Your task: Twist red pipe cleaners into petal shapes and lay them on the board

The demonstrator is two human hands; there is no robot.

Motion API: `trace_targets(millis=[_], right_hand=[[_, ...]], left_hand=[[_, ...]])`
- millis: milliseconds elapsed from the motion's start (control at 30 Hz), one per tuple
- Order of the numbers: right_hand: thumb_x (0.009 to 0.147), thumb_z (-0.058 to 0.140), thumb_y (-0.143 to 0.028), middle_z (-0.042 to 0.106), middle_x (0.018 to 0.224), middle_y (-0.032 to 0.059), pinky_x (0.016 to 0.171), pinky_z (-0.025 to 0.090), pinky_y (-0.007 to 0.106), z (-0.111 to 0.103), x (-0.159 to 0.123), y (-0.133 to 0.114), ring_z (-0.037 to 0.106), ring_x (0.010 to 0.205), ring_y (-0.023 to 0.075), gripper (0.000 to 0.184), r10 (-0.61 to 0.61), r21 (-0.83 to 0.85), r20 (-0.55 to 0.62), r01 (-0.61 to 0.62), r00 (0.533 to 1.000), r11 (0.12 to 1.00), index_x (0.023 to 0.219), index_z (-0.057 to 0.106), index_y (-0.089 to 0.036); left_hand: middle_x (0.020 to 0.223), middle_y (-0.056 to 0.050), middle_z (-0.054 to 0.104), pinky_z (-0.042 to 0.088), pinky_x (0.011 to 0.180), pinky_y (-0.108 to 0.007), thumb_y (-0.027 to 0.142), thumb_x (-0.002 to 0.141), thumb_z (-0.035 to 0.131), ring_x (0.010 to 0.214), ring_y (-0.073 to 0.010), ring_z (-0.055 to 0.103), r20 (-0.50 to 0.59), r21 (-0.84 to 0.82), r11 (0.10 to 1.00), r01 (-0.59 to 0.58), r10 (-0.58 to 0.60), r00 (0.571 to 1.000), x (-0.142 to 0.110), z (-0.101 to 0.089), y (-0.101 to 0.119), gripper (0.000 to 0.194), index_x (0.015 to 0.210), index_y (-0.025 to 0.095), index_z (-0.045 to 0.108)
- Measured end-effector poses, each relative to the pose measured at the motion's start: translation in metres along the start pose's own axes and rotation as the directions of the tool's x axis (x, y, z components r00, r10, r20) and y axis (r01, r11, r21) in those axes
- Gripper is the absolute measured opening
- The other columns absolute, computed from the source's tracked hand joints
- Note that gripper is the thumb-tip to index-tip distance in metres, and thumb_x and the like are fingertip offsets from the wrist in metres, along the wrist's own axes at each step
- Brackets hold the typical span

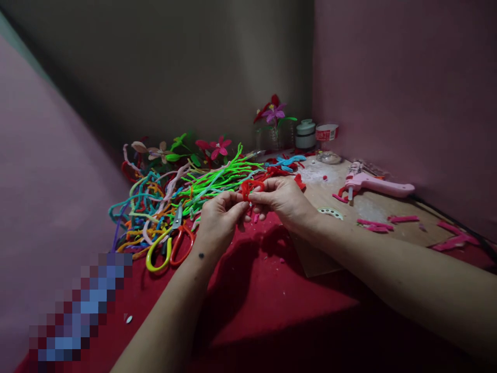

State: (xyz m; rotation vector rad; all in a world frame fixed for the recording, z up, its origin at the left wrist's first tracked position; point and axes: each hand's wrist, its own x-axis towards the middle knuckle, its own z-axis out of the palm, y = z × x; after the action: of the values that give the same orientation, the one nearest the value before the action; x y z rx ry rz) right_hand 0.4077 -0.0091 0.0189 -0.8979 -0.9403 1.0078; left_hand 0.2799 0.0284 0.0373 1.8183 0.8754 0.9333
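Observation:
Between my fingertips is a red pipe cleaner (253, 185) bent into loops, held up above the red cloth. My left hand (222, 216) pinches its left side with thumb and forefinger. From the right, my right hand (285, 202) pinches the same piece, thumb and fingers closed on it. Just left of my left hand lie scissors (160, 258) with one yellow and one red handle. Behind both hands spreads a bundle of bright green pipe cleaners (221, 178). A small pink bit shows just below my fingers.
Tangled coloured pipe cleaners (145, 194) fill the left side. Finished flowers (220, 147) lie at the back, others stand in a clear vase (272, 135). A pink glue gun (382, 184) rests on a board (392, 204) at right, with pink strips (404, 219). Walls close in on both sides.

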Motion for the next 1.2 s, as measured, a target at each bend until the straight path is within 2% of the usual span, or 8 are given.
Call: trace_targets(millis=[167,433,633,733,833,967,1100,1200], right_hand=[[0.064,0.066,-0.012,0.053,0.042,-0.0026,0.033,0.039,0.019,0.0005,-0.0016,-0.0028,0.05,0.035,0.0087,0.017,0.033,-0.058,0.013,-0.033,0.999,0.998,0.057,0.05,-0.014],[0.064,0.066,-0.012,0.061,0.053,0.0038,0.04,0.045,0.02,-0.0059,0.0045,0.0038,0.056,0.046,0.0103,0.01,0.2,0.063,0.156,-0.212,0.967,0.975,0.061,0.057,-0.01],[0.072,0.062,-0.022,0.063,0.061,0.0057,0.053,0.052,0.028,-0.0067,0.0051,0.0,0.059,0.053,0.0126,0.013,0.151,0.185,0.282,-0.209,0.947,0.96,0.069,0.059,-0.01],[0.072,0.061,-0.021,0.063,0.059,0.0049,0.048,0.051,0.025,-0.0058,0.0048,0.0007,0.058,0.049,0.0113,0.013,0.139,0.144,0.241,-0.177,0.96,0.974,0.066,0.059,-0.01],[0.072,0.062,-0.022,0.06,0.052,0.0028,0.039,0.045,0.021,-0.0036,0.0027,0.0006,0.054,0.042,0.0094,0.016,0.086,0.058,0.152,-0.096,0.985,0.994,0.061,0.057,-0.011],[0.07,0.064,-0.023,0.056,0.046,-0.0013,0.033,0.04,0.018,-0.0004,-0.0012,-0.0025,0.05,0.037,0.0078,0.017,-0.024,0.028,0.049,0.023,0.999,0.999,0.06,0.054,-0.013],[0.072,0.063,-0.028,0.06,0.053,0.0005,0.035,0.043,0.02,-0.0001,-0.0012,-0.0033,0.054,0.04,0.009,0.021,0.018,0.104,0.052,-0.023,0.998,0.994,0.062,0.051,-0.014],[0.069,0.066,-0.026,0.058,0.051,0.0006,0.033,0.042,0.019,-0.0015,0.0017,-0.0013,0.053,0.04,0.0091,0.022,0.062,0.111,0.045,-0.066,0.997,0.992,0.06,0.051,-0.013]], left_hand=[[0.054,0.002,0.058,0.043,0.039,-0.019,0.021,0.066,0.062,0.045,-0.0113,0.056,-0.023,0.022,0.999,-0.047,0.047,0.999,0.0002,0.0005,-0.0043,0.01,0.072,0.013,0.058],[0.058,-0.002,0.063,0.049,0.045,-0.026,0.023,0.063,0.067,0.049,-0.015,0.06,0.059,-0.125,0.991,0.043,-0.036,0.998,0.001,-0.0025,0.0004,0.022,0.078,0.011,0.057],[0.062,-0.002,0.063,0.05,0.048,-0.023,0.019,0.064,0.066,0.05,-0.0116,0.059,-0.034,-0.137,0.991,0.012,-0.017,0.999,0.001,-0.0046,0.003,0.02,0.08,0.009,0.06],[0.063,-0.002,0.063,0.049,0.049,-0.022,0.018,0.066,0.065,0.051,-0.0107,0.058,-0.001,-0.178,0.984,0.023,-0.024,1.0,0.0011,-0.0052,0.0016,0.019,0.082,0.009,0.061],[0.064,-0.002,0.063,0.048,0.049,-0.022,0.018,0.066,0.064,0.054,-0.0113,0.058,0.044,-0.219,0.975,0.034,-0.025,0.999,0.0013,-0.0049,-0.0007,0.02,0.084,0.008,0.062],[0.067,-0.003,0.064,0.048,0.048,-0.022,0.019,0.065,0.066,0.053,-0.0115,0.058,-0.001,-0.199,0.98,0.021,-0.022,1.0,0.0005,-0.0031,0.0004,0.021,0.083,0.009,0.063],[0.066,-0.002,0.063,0.047,0.048,-0.021,0.017,0.065,0.066,0.052,-0.0107,0.058,-0.051,-0.157,0.987,-0.016,0.008,0.999,-0.0002,-0.0024,0.0021,0.02,0.083,0.009,0.063],[0.068,-0.003,0.064,0.048,0.048,-0.023,0.019,0.065,0.066,0.053,-0.0117,0.059,-0.03,-0.242,0.97,-0.01,0.002,1.0,0.0009,-0.004,-0.0008,0.02,0.082,0.01,0.063]])
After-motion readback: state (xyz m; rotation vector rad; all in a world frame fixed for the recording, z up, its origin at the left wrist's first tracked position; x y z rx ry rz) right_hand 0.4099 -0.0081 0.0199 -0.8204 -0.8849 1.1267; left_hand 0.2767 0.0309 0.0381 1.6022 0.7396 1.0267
